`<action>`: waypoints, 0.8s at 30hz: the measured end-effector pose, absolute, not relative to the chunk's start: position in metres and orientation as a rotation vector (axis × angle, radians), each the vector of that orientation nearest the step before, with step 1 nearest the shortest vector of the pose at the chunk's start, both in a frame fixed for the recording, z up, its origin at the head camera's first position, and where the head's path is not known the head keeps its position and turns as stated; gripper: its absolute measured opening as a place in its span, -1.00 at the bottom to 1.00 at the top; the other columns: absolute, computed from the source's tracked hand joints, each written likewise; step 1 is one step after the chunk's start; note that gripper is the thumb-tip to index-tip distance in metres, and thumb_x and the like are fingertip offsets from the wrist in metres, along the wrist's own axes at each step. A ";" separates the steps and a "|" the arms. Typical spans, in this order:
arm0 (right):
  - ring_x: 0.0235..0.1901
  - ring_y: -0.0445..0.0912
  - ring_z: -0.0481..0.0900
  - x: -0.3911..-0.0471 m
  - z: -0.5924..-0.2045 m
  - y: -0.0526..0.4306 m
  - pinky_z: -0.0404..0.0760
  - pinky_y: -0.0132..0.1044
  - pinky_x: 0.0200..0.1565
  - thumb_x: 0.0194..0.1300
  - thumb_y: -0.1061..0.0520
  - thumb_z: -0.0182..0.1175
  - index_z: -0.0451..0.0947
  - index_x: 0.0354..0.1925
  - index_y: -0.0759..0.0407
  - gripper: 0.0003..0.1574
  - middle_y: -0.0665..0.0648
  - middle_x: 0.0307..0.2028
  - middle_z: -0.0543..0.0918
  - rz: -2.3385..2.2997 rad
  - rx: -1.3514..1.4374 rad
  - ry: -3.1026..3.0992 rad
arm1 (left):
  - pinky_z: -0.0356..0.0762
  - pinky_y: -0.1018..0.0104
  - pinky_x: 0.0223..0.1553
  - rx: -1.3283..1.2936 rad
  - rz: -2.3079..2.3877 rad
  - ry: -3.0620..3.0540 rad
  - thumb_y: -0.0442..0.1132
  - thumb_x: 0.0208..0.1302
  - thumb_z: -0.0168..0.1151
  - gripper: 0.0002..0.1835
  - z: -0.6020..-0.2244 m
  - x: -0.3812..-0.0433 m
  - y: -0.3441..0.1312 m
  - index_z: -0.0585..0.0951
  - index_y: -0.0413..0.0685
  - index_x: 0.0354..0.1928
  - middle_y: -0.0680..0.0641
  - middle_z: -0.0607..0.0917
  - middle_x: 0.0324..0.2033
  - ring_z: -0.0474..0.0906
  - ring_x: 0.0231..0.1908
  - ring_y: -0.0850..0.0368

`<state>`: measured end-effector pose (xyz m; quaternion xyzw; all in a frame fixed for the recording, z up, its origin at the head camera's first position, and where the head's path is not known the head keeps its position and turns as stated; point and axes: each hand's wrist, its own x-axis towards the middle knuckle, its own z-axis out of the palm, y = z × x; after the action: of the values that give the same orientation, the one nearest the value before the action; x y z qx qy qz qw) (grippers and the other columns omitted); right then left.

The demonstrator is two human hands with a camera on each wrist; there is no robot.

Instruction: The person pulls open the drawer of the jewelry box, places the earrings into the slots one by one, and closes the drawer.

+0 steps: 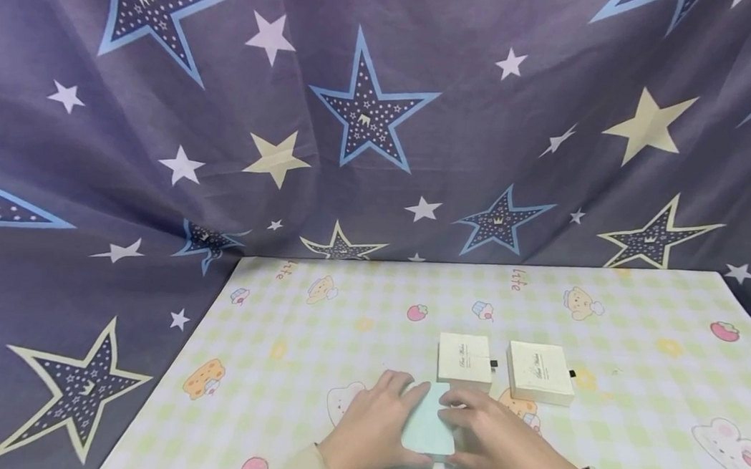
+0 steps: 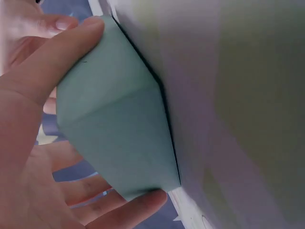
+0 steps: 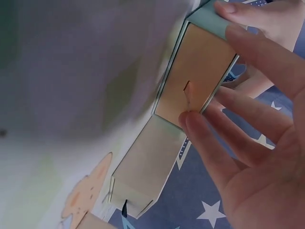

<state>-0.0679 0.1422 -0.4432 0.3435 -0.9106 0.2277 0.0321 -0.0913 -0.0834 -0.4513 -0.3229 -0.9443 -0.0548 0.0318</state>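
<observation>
A mint-green drawer box lies on the table in front of me, between both hands. My left hand grips it from the left, thumb on the near corner and fingers at the far end. From the other side my right hand holds it, thumb at the near corner. In the right wrist view the box's tan drawer end shows a slit with a small pale tab; right fingertips touch the box's edge just beside the tab. The drawer looks flush with its sleeve.
Just beyond the green box sits a cream drawer box with a black pull tab. A second cream box, also black-tabbed, stands to its right. The table carries a checked cartoon cloth; a star-patterned curtain hangs behind.
</observation>
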 end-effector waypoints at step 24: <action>-0.15 -0.07 0.70 -0.082 -0.443 0.160 0.68 -0.26 -0.14 0.29 0.02 0.33 0.58 0.07 0.22 -0.55 0.12 0.01 0.68 1.253 0.860 -2.835 | 0.57 0.31 -0.38 -0.997 -0.150 -2.894 0.53 -0.21 0.38 0.10 -0.455 -0.092 -0.084 0.46 0.08 0.38 -0.05 0.53 0.17 0.44 0.14 0.08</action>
<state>-0.0820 0.1603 -0.4428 0.2671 -0.8808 0.3892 -0.0376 -0.0917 -0.0841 -0.4554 -0.3251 -0.9436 -0.0489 0.0382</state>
